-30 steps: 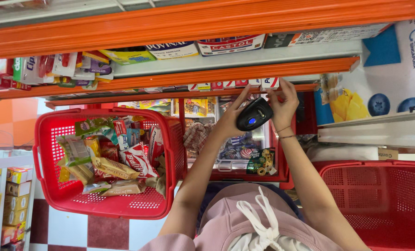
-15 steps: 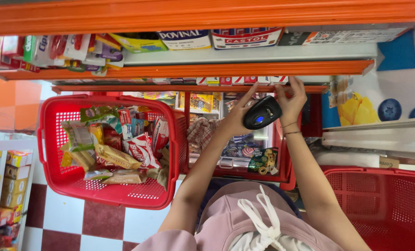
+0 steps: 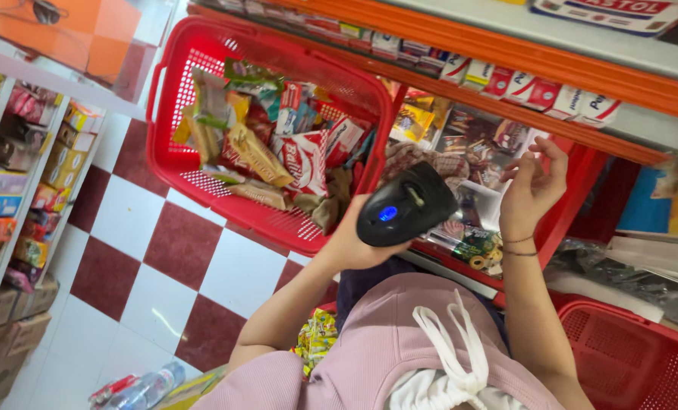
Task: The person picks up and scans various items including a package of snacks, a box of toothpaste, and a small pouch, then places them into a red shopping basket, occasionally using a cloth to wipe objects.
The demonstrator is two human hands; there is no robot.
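My left hand is shut on a black handheld scanner with a small blue light on its top. It is held up in front of my chest, beside the near corner of a red plastic basket full of snack packets. My right hand is raised to the right of the scanner, apart from it, fingers spread and holding nothing. Thin bands circle its wrist. Behind both hands, a red tray holds packaged sweets.
Orange shelf rails with boxed goods run across the top. A second red basket sits at the lower right. Shelves of packets line the left. The floor is red and white checked tile, with a plastic bottle near the bottom.
The view has swung down and to the left. Both hands have come lower and nearer. My right hand has drawn away from the scanner, which stays in my left hand.
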